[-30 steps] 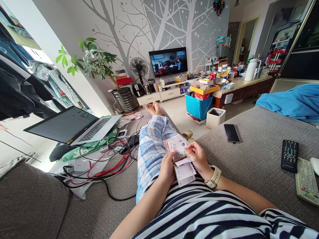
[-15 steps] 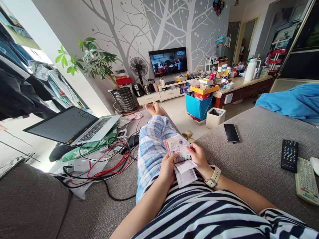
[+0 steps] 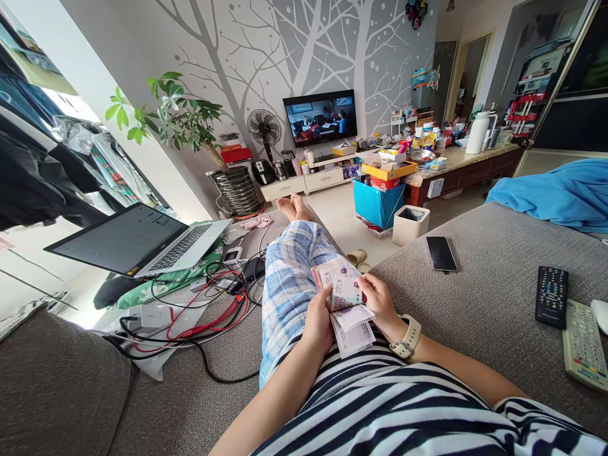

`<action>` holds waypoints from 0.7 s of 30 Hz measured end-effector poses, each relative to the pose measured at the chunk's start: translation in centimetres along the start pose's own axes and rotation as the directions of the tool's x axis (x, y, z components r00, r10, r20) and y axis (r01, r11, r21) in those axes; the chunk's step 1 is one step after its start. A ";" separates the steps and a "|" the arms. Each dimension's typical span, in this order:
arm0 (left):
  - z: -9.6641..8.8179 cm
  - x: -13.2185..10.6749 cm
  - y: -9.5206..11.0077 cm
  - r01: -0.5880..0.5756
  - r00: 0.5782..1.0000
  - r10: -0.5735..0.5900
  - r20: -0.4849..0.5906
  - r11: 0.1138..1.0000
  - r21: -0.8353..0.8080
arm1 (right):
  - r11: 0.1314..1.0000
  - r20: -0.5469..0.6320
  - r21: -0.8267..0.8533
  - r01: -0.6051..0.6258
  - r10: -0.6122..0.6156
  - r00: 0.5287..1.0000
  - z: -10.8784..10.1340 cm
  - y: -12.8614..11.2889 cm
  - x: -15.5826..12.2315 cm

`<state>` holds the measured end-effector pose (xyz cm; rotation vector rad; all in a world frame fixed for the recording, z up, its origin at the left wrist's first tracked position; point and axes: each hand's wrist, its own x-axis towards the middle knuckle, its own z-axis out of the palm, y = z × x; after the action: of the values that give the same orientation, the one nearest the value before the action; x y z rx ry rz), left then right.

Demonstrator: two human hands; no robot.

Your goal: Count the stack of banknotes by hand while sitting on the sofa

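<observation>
This is a home living room. A television (image 3: 320,118) faces a grey sofa (image 3: 494,310) with 2 remote controls (image 3: 551,297) lying on it.

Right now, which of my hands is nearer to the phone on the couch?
Right. Your right hand, gripping the right side of the paper notes, is left of the phone and closer to you; your left hand, at the notes' left side, is farther left.

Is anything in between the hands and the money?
No, nothing visible is: the left hand and right hand both hold the money directly. The phone lies apart, on the sofa.
</observation>
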<state>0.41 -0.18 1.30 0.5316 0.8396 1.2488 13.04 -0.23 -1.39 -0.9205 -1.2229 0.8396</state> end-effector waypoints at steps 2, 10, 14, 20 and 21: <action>0.0 0.0 0.0 0.004 1.000 -0.004 -0.001 1.000 0.002 | 1.000 0.005 0.006 0.010 -0.010 1.000 0.0 -0.1 0.0; -0.2 0.1 -0.1 -0.024 0.999 0.023 0.034 0.999 0.031 | 0.996 -0.011 0.086 0.000 0.001 1.000 0.2 0.1 0.0; -0.4 0.1 -0.2 -0.015 0.998 0.012 0.059 0.999 0.049 | 0.996 -0.014 0.090 0.007 -0.006 1.000 0.2 0.1 0.0; -0.6 0.3 -0.3 -0.014 0.999 0.012 0.042 0.999 0.041 | 0.998 -0.007 0.058 0.023 -0.023 1.000 0.1 -0.4 -0.2; -0.5 0.3 -0.3 -0.013 0.999 0.011 0.034 0.999 0.038 | 0.998 -0.005 0.056 0.025 -0.025 1.000 0.1 -0.4 -0.2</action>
<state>0.18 0.01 0.68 0.5877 0.8344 1.2335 12.93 -0.59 -1.06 -0.8603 -1.1993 0.8477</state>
